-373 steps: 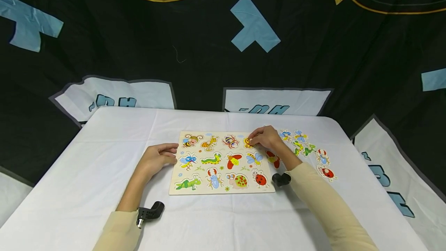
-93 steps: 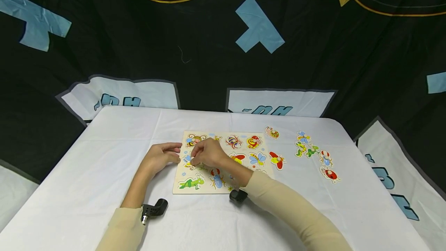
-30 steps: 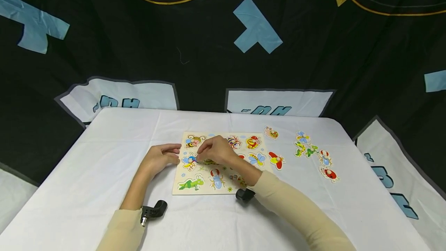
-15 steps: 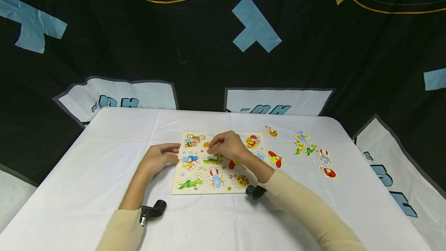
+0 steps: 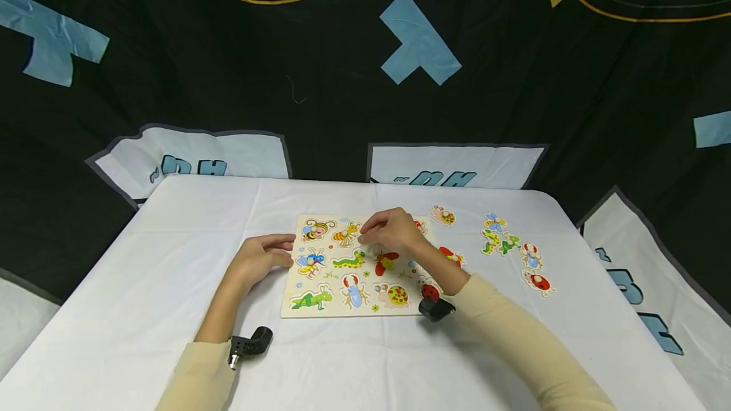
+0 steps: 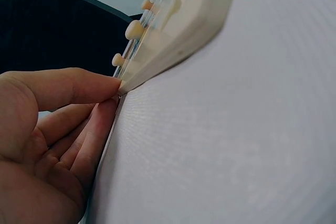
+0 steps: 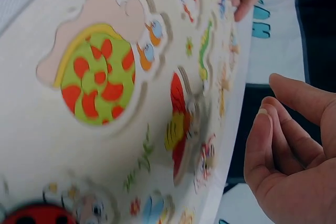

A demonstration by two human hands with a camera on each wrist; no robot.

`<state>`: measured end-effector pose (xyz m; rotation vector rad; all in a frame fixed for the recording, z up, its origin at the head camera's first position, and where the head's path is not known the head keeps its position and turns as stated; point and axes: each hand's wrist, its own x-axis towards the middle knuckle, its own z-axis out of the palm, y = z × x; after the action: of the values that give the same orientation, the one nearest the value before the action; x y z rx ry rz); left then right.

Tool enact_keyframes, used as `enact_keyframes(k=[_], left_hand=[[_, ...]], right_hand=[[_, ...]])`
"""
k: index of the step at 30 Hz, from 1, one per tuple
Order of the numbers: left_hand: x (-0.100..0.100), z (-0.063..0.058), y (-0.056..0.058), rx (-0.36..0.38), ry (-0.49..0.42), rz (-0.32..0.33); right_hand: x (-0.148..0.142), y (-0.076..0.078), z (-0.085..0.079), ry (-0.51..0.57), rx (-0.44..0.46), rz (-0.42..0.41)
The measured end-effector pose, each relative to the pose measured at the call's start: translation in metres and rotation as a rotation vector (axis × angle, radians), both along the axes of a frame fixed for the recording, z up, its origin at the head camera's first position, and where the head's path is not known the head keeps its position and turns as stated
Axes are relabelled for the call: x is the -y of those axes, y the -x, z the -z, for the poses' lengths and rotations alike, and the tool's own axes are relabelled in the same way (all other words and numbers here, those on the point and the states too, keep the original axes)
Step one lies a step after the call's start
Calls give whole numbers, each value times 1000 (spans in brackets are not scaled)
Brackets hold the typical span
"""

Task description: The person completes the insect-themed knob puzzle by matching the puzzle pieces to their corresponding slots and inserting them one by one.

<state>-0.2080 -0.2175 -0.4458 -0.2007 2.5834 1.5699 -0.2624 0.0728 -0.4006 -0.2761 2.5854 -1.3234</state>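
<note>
A wooden peg puzzle board [image 5: 337,276] with pictured insects lies flat on the white table. My left hand [image 5: 258,259] rests beside its left edge; in the left wrist view its fingertips [image 6: 113,88] touch the board's corner, near several knobs. My right hand [image 5: 394,230] is over the upper right of the board, fingers loosely bent and nothing between them in the right wrist view. It partly hides the spider and butterfly pictures. The blue mosquito piece [image 5: 311,263] sits at the board's left, near the caterpillar picture [image 5: 348,260].
Loose puzzle pieces lie right of the board: a snail [image 5: 443,215], a red-winged bug [image 5: 451,255], a blue-winged bee [image 5: 495,222], a caterpillar [image 5: 490,241], a grasshopper [image 5: 509,244], a beetle [image 5: 532,257] and a ladybug [image 5: 538,282]. A dark curtain [image 5: 331,81] hangs behind the table.
The blue mosquito piece has gone from the loose group into the board's left side. My right hand has let go of it and moved up and right. My left hand stays put.
</note>
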Motion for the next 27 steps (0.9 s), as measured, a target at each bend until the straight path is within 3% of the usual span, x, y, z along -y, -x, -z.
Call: enact_keyframes(k=[11, 18, 27], left_hand=[[1, 1, 0, 7, 9, 8], [1, 1, 0, 9, 1, -2], [0, 2, 1, 7, 7, -8]], right_hand=[[-28, 5, -12, 21, 7, 47], [-45, 6, -17, -27, -32, 75], [-68, 8, -16, -28, -15, 116]])
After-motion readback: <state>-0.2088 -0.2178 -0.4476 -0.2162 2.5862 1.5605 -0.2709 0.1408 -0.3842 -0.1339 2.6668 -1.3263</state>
